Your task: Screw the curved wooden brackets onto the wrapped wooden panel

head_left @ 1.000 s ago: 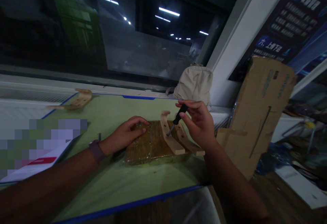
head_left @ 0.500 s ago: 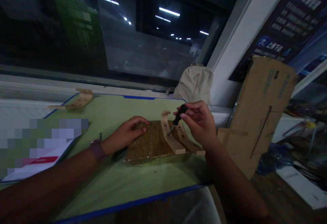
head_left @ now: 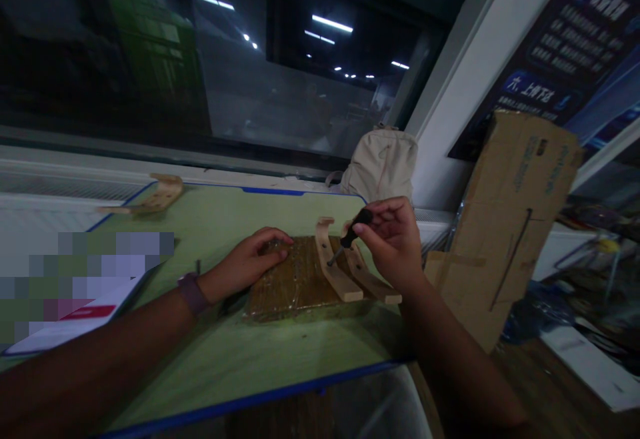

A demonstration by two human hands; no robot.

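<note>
My right hand (head_left: 395, 239) is closed round the black handle of a screwdriver (head_left: 356, 227). The tip meets a hole in a curved wooden piece (head_left: 336, 275), and the shaft leans up to the right. A second curved wooden piece (head_left: 367, 275) lies alongside, partly behind my right hand. Both rest on a brown block wrapped in clear plastic (head_left: 285, 285). My left hand (head_left: 260, 259) lies on the block's left end with its fingers out and nothing held.
A green board with a blue edge (head_left: 215, 352) lies under the block. Another bent wooden piece (head_left: 163, 195) sits at its far left corner. Papers (head_left: 95, 312), partly blurred out, lie left. A beige backpack (head_left: 380, 165) and a cardboard sheet (head_left: 510, 225) stand beyond.
The screwdriver's handle has tipped slightly to the right, while its tip stays at the hole. My right hand's fingers have shifted a little on the handle. My left hand is still.
</note>
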